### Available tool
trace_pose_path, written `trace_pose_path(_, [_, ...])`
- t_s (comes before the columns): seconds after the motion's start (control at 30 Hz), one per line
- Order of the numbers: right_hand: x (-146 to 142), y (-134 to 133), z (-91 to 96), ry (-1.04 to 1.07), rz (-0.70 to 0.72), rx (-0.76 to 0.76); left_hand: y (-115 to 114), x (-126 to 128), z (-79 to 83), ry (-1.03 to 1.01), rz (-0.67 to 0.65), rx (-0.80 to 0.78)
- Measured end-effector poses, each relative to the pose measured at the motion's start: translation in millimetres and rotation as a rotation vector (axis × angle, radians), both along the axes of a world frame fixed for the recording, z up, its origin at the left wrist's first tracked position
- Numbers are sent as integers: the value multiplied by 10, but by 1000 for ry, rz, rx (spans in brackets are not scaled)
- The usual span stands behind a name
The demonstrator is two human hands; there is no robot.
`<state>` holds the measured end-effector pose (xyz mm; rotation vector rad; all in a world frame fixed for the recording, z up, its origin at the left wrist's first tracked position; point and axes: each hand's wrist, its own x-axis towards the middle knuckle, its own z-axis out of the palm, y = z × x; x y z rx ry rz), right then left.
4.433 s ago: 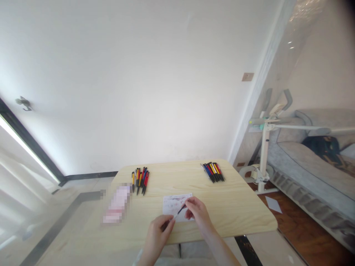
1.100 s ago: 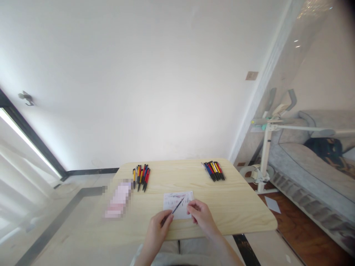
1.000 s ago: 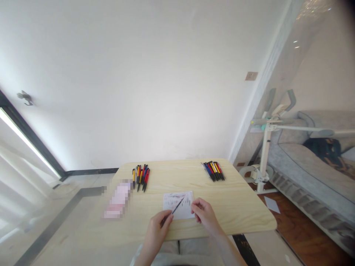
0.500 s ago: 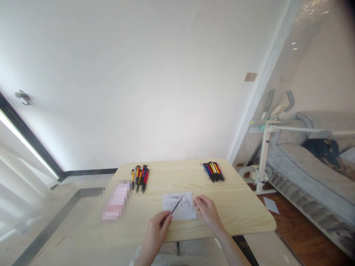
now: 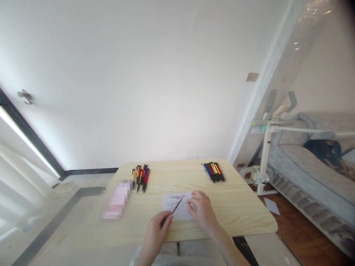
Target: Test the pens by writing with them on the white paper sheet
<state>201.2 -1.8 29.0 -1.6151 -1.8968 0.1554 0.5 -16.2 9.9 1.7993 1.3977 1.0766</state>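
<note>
My left hand is closed around a thin dark pen refill, which slants up and to the right over a small sheet of paper. The sheet lies on the table near me and bears print and dark reddish pen strokes. Over its right part rests my right hand, fingers bent and a little apart, hiding that edge. I see nothing between those fingers. Whether they press on the paper is hard to see.
Toward the table's back left lie several pens in mixed colours. Another group of pens lies at the back right. A blurred-out pink item is at the left edge of the wooden table. An exercise machine stands to the right.
My right hand has moved left from beside the sheet's right edge onto it, and its fingers have spread slightly. My left hand and the refill stay nearly in place.
</note>
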Motion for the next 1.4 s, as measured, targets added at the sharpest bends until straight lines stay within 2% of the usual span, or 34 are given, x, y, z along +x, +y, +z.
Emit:
trace_pose_path(0.7, [-25,-50,-51,-79,7,35,1,-1,3,-24,11,9])
trace_pose_path(0.93, [-93,-56,-18,-50,86,16,9,-11,-35,-32,2,-4])
trace_pose_path(1.4, [-98,-26,-43,-34,52,3,29,-30,-71,-15,-22,-4])
